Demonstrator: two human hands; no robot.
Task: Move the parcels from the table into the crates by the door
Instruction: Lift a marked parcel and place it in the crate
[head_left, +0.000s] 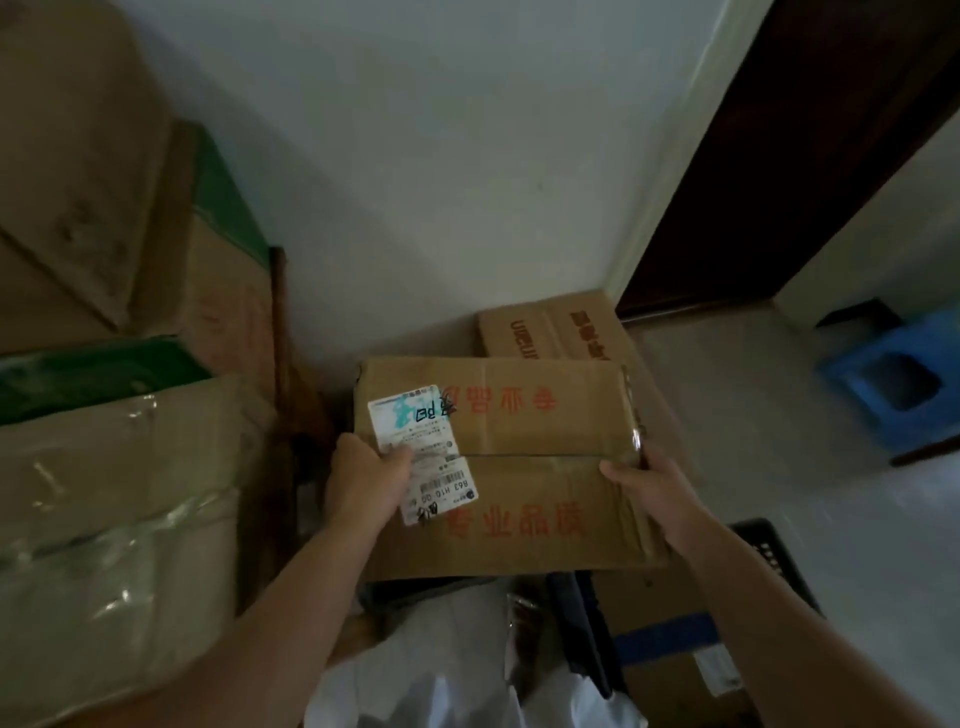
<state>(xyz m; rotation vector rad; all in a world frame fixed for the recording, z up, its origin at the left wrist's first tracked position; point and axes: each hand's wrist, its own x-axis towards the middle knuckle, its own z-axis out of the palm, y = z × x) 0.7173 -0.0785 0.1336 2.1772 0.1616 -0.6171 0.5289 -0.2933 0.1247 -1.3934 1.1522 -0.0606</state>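
A flat brown cardboard parcel (530, 431) with red print and a white shipping label sits in the middle of the head view, held from both sides. My left hand (371, 475) grips its left edge, thumb lying over the label. My right hand (652, 486) grips the right edge, thumb on top. Under the parcel's near edge lies a dark crate (779, 561); its black slotted wall shows at the right. White plastic mailers (457, 660) and a box with blue tape (670, 639) lie in the crate below my arms.
Another printed carton (550, 325) lies on the floor behind the parcel, against the white wall. Tall stacked cartons (114, 415) fill the left side. A dark door (779, 156) stands at the upper right, and a blue plastic stool (893, 384) sits on the floor to the right.
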